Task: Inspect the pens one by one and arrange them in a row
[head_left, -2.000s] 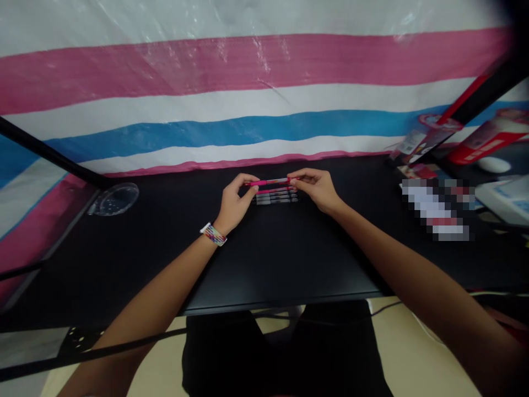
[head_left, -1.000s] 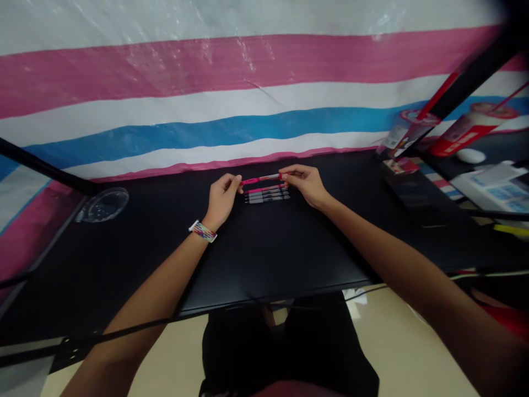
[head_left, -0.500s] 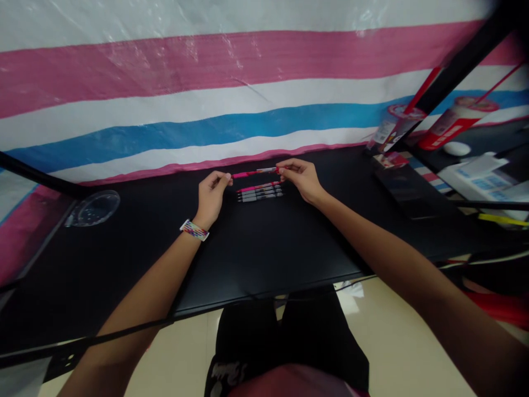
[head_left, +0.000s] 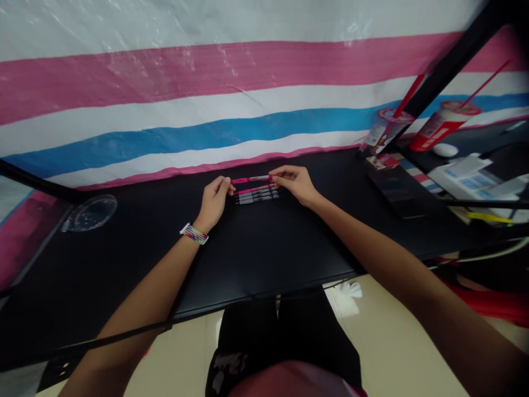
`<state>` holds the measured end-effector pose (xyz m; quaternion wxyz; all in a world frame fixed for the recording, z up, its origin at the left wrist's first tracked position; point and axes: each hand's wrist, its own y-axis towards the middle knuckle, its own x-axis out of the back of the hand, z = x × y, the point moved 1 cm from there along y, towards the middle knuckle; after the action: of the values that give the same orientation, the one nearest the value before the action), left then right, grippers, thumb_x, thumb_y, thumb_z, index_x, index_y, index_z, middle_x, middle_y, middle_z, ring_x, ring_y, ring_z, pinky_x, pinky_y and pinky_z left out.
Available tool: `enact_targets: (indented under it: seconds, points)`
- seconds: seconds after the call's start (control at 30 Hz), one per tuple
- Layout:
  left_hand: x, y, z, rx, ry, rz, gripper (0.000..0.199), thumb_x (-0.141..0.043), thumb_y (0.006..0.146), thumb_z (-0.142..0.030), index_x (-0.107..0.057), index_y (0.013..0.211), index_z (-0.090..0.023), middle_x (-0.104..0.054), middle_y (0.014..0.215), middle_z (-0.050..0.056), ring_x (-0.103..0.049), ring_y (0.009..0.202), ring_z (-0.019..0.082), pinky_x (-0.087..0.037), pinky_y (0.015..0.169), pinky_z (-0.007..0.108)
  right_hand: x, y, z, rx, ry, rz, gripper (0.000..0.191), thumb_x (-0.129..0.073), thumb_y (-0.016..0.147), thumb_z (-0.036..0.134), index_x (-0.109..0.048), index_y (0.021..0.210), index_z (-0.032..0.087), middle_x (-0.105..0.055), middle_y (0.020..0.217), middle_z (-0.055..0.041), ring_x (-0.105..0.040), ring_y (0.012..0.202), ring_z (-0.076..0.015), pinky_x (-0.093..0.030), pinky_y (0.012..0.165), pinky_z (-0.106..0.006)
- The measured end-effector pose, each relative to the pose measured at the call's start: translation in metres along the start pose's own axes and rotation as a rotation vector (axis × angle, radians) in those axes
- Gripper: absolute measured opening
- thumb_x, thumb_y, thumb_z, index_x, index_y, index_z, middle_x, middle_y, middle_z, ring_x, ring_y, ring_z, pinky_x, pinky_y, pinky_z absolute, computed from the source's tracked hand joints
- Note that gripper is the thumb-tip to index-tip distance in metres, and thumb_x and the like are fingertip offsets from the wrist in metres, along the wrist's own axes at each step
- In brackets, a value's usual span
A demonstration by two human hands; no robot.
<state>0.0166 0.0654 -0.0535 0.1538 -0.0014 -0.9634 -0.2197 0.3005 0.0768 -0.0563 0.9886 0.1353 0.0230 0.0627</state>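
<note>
A pink-and-clear pen lies crosswise between my hands, just beyond a row of other pens. My left hand, with a colourful woven band at the wrist, pinches its left end. The right end is between the thumb and fingers of my right hand. Closer to me, several pens lie side by side in parallel: a pink pen at the far side and grey pens nearer. Whether the held pen touches the table I cannot tell.
A clear plastic lid lies on the black table at the left. To the right are a dark phone-like slab, a drink cup with a red straw, a red-and-white cup and a white mouse. Striped sheeting hangs behind.
The held pink pen has come nearer to the row of pens, with both hands still on its ends. The whole view has shifted slightly.
</note>
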Motion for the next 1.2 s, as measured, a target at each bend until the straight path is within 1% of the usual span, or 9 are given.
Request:
enact_targets:
  seconds: [0.2,0.37,0.47,0.6,0.73,0.9,1.07,1.13,1.2]
  points:
    - [-0.003,-0.0027,-0.0054,-0.03,-0.001,-0.027,0.06,-0.057,0.113,-0.062,-0.053,0.067,-0.024,-0.052,0.065,0.0,-0.059,0.071,0.018,-0.05,0.076,0.034,-0.005,-0.0015,-0.002,-0.021,0.05,0.003,0.025,-0.093,0.08,0.04,-0.09,0.098,0.024,-0.081,0.085,-0.0045,-0.07,0.074,-0.0198,-0.06,0.079,-0.042]
    - [-0.0023,-0.003,-0.004,-0.019,-0.099,0.007,0.023,-0.074,0.104,-0.049,-0.071,0.1,-0.026,-0.07,0.086,0.001,-0.067,0.084,0.019,-0.053,0.087,0.035,-0.0039,-0.0001,-0.0061,-0.094,0.154,0.008,0.028,-0.096,0.078,0.042,-0.089,0.098,0.024,-0.082,0.088,-0.0047,-0.071,0.075,-0.0192,-0.061,0.081,-0.042]
    - [-0.0035,-0.0038,-0.0041,0.003,-0.167,0.02,0.021,-0.072,0.105,-0.047,-0.074,0.113,-0.028,-0.069,0.082,0.0,-0.068,0.079,0.018,-0.053,0.084,0.035,-0.0063,-0.0014,-0.005,-0.086,0.165,0.011,0.028,-0.096,0.078,0.042,-0.089,0.098,0.024,-0.082,0.089,-0.0045,-0.07,0.076,-0.0191,-0.061,0.082,-0.042]
    - [-0.0048,-0.0037,-0.0034,-0.021,-0.145,0.017,0.027,-0.069,0.108,-0.051,-0.074,0.12,-0.027,-0.069,0.081,0.001,-0.07,0.079,0.019,-0.055,0.084,0.037,-0.0099,-0.0033,-0.0014,-0.078,0.139,0.007,0.026,-0.096,0.077,0.041,-0.089,0.095,0.024,-0.08,0.085,-0.0043,-0.068,0.073,-0.0184,-0.059,0.079,-0.041]
    - [-0.0036,-0.0031,-0.001,-0.13,-0.08,-0.019,0.068,-0.094,0.088,-0.048,-0.061,0.144,-0.03,-0.079,0.116,0.007,-0.076,0.117,0.028,-0.057,0.101,0.043,-0.011,-0.0037,0.0005,-0.078,0.125,0.008,0.029,-0.096,0.077,0.043,-0.089,0.096,0.023,-0.08,0.084,-0.0043,-0.069,0.074,-0.0191,-0.059,0.079,-0.041]
    - [-0.0037,-0.0045,-0.0012,-0.066,-0.065,0.002,0.042,-0.071,0.107,-0.058,-0.067,0.136,-0.028,-0.078,0.105,0.005,-0.078,0.087,0.022,-0.06,0.096,0.045,-0.0113,-0.0033,-0.0011,-0.057,0.146,0.022,0.026,-0.097,0.077,0.04,-0.089,0.095,0.023,-0.08,0.083,-0.0038,-0.068,0.073,-0.018,-0.058,0.079,-0.041]
    - [-0.0042,-0.0065,-0.0075,-0.142,0.024,0.004,0.057,-0.089,0.093,-0.047,-0.068,0.142,-0.028,-0.082,0.123,0.008,-0.076,0.117,0.028,-0.057,0.105,0.045,-0.0106,-0.0027,-0.0041,-0.053,0.133,0.019,0.026,-0.096,0.078,0.04,-0.089,0.097,0.024,-0.079,0.085,-0.0033,-0.069,0.077,-0.019,-0.06,0.084,-0.042]
    - [-0.0036,-0.0068,-0.0085,-0.062,0.054,0.017,0.027,-0.075,0.105,-0.049,-0.08,0.117,-0.025,-0.084,0.105,0.006,-0.078,0.101,0.024,-0.058,0.098,0.041,-0.0104,-0.0026,-0.0042,-0.055,0.123,0.015,0.027,-0.095,0.078,0.041,-0.089,0.097,0.024,-0.081,0.089,-0.0041,-0.071,0.08,-0.0199,-0.061,0.087,-0.043]
    - [-0.0028,-0.007,-0.0095,-0.009,0.097,0.037,0.037,-0.063,0.111,-0.048,-0.08,0.089,-0.024,-0.08,0.085,0.005,-0.075,0.085,0.021,-0.058,0.092,0.039,-0.0103,-0.0027,-0.0037,-0.057,0.097,0.01,0.026,-0.094,0.079,0.042,-0.088,0.098,0.024,-0.081,0.09,-0.0047,-0.071,0.081,-0.0207,-0.062,0.089,-0.044]
